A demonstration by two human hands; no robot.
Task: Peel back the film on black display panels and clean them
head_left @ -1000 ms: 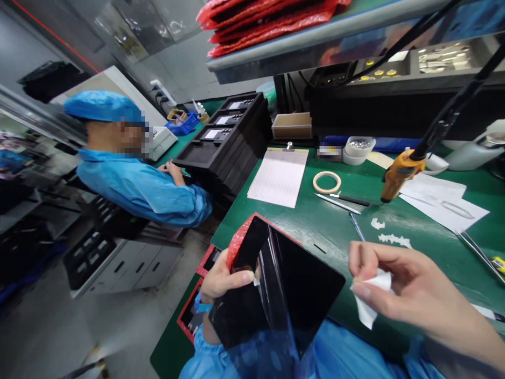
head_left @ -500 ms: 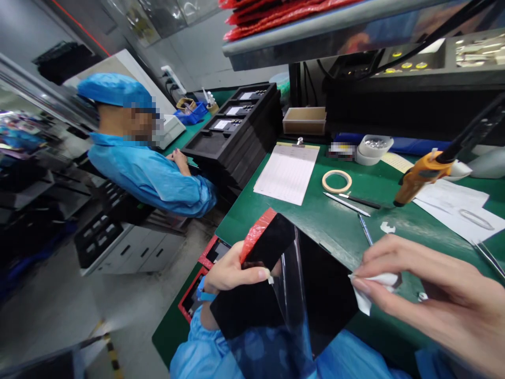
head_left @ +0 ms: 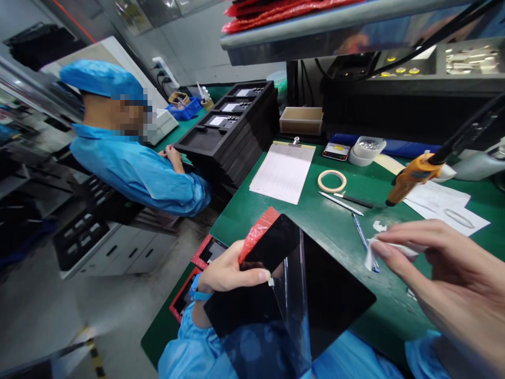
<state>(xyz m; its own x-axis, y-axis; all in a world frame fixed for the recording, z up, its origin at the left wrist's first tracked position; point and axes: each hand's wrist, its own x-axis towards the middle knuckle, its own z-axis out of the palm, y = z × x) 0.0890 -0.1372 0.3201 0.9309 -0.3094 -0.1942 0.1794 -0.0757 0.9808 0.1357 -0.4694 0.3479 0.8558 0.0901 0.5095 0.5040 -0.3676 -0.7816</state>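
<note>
My left hand (head_left: 232, 271) grips a flat black glossy panel (head_left: 335, 284) by its left side, thumb on top and fingers underneath. A clear film (head_left: 294, 295) lies partly lifted and folded across the panel, with a small white tab beside my thumb. Red wrap (head_left: 258, 231) shows along the panel's upper left edge. To the right, apart from the panel, my right hand (head_left: 434, 263) pinches a folded white wipe (head_left: 373, 252) between thumb and fingers. Under the wipe a blue pen (head_left: 361, 237) lies on the green table (head_left: 236, 216).
Behind the panel are a clipboard (head_left: 282, 171), a tape roll (head_left: 332, 181), a white pen (head_left: 341, 203) and an orange electric screwdriver (head_left: 414, 176). Stacked black trays (head_left: 232, 142) stand at the table's left edge. A co-worker in blue (head_left: 134, 168) sits beyond. Red-framed panels (head_left: 187, 292) lie near my left wrist.
My right hand has drawn the wipe off the panel's right corner, up and away from it. My left hand keeps its hold on the panel. The view has shifted slightly.
</note>
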